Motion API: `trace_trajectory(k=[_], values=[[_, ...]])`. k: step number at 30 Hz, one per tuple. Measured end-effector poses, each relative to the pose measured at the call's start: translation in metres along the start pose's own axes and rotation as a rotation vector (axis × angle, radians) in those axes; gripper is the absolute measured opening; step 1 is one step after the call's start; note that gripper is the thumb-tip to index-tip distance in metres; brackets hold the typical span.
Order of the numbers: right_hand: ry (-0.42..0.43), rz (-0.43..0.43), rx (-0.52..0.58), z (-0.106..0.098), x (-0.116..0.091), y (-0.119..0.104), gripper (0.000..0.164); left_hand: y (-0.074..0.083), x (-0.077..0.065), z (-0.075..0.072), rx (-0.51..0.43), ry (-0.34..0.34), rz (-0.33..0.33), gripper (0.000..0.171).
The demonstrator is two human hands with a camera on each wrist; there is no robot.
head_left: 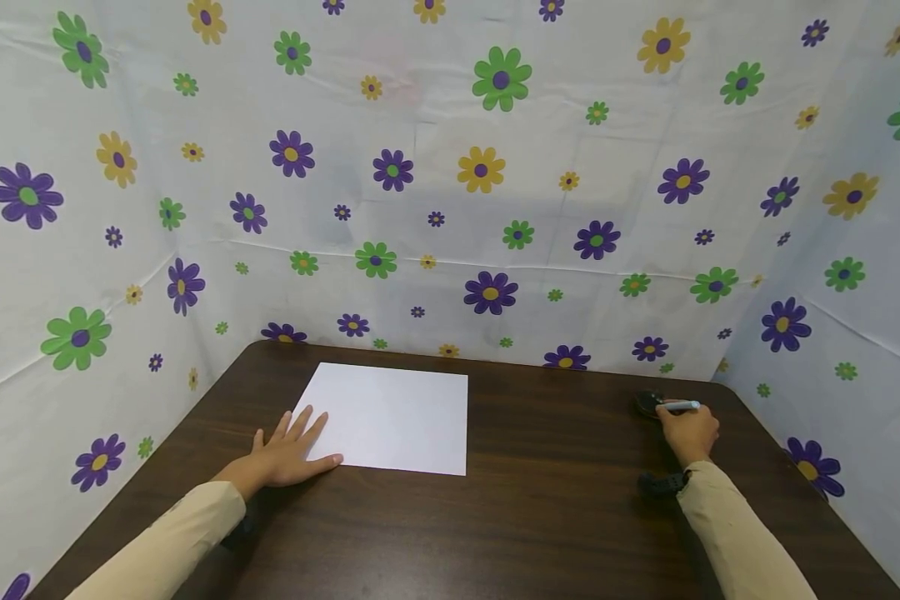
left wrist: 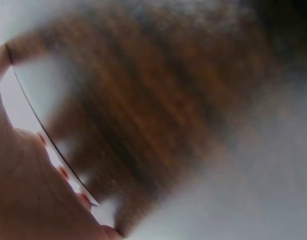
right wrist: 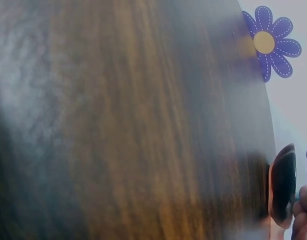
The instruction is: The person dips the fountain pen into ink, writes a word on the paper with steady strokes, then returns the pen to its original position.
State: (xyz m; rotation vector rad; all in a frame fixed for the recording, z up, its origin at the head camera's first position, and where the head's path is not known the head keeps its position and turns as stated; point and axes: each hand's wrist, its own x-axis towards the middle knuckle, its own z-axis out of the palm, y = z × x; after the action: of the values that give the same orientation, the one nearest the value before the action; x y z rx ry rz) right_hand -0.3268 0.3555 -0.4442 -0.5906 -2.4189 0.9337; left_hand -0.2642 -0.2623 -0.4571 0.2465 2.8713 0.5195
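Curled round a pale, pen-shaped marker [head_left: 680, 406], the right grip [head_left: 693, 432] was at about 4 o'clock in the head view. Its fingertips were beside a dark, rounded object [head_left: 647, 403] on the brown surface [head_left: 555, 475]; the marker lay at 3 o'clock from that object, and whether the two touched could not be told. From the right wrist, the object showed a glossy face and a reddish edge. At about 8 o'clock the left grip [head_left: 288, 454] was spread, its fingers extended over the 8 o'clock corner of a white sheet [head_left: 401, 417]. That sheet lay flat at 7 o'clock, well apart from the dark object. Beige sleeves [head_left: 742, 529] covered both forearms. Flowered white cloth [head_left: 420, 100] hung from 9 o'clock through 12 to 3.
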Motion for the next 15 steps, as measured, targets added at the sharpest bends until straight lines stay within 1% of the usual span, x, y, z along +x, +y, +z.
trace_trajectory(k=[5,9,12,15], values=[[-0.001,0.011,0.012,-0.001,0.001,0.000,0.035,-0.002,0.003,0.003,-0.004,0.009,-0.001,0.102],[0.053,0.027,0.073,-0.002,0.000,-0.005,0.038,-0.003,0.004,0.005,0.006,0.009,-0.007,0.104],[0.099,0.017,0.133,-0.001,-0.002,-0.016,0.043,-0.005,0.006,0.006,0.008,0.010,0.001,0.104],[0.113,-0.011,0.172,0.002,-0.004,-0.035,0.045,-0.007,0.006,0.007,0.007,0.013,0.002,0.104]])
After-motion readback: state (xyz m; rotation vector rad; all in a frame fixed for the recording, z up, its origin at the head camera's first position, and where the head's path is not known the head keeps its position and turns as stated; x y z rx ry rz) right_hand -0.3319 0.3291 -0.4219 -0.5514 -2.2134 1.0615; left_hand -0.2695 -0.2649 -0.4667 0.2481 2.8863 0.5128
